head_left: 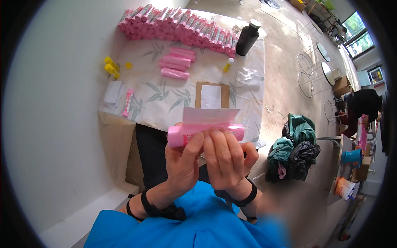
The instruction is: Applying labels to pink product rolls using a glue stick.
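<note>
Both my hands hold a pink roll of plastic bags level in front of me, just past the near table edge. My left hand closes round its left part, with the thumb pressing on the roll. The fingers of my right hand are bent over its middle and right part. A pale paper sheet stands up behind the roll; its lower edge is hidden, so I cannot tell how it joins. Beyond it, a stack of white paper slips lies on a piece of brown cardboard.
Several bare pink rolls lie mid-table, before a big pile of labelled rolls. Yellow glue sticks, folded papers and one labelled roll are left. A black bottle stands back right; filled bags sit on the floor.
</note>
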{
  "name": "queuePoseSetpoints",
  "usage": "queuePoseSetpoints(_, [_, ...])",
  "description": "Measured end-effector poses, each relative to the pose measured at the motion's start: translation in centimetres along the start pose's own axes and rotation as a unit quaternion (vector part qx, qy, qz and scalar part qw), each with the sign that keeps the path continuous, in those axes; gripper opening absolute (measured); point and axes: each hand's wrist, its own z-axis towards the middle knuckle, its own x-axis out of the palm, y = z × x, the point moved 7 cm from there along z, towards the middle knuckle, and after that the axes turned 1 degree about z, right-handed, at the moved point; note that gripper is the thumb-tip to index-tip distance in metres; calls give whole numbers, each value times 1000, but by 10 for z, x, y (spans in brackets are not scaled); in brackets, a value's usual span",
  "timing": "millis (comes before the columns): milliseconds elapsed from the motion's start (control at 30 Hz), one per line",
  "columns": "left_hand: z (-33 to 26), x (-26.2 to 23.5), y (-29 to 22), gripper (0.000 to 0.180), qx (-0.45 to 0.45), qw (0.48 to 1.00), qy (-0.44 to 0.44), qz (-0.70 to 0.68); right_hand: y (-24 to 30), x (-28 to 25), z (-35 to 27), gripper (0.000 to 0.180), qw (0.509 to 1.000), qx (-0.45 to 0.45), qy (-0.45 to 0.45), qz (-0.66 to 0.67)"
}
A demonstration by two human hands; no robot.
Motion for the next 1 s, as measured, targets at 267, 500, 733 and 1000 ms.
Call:
queuePoseSetpoints(267, [-5, -2, -4, 10, 38, 996, -74, 46, 4, -11, -1, 20, 998, 55, -2, 42])
queuePoseSetpoints(500, [-1, -2, -2, 6, 72, 982, -76, 155, 8, -20, -14, 22, 995, 45, -53, 66])
queuePoseSetpoints(733, [-5, 8, 3, 8, -2, 997, -71, 20, -1, -5, -18, 21, 992, 48, -42, 108])
queuePoseSetpoints(1000, [-8, -1, 16, 35, -97, 994, 16, -38, 4, -3, -18, 20, 996, 60, -48, 51])
